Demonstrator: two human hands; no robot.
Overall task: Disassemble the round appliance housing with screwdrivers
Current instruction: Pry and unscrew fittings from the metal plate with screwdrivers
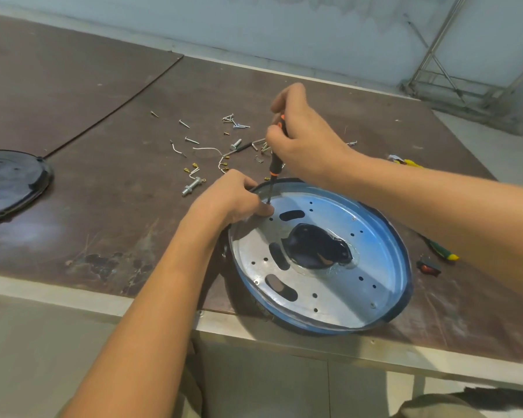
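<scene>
The round appliance housing (375,245) lies on the brown table near its front edge, a shiny metal dish with a dark rim, slots, small holes and a black opening in the middle. My right hand (305,140) grips the black-and-orange screwdriver (274,167), held nearly upright with its tip on the dish's far left rim. My left hand (233,197) holds that rim beside the tip, fingers curled over the edge.
Several loose screws (191,140), brass terminals, bolts and a white wire lie scattered behind the housing. A black round cover (9,182) sits at the left edge. A green-and-yellow screwdriver (443,251) and a small red rocker switch (428,267) lie to the right.
</scene>
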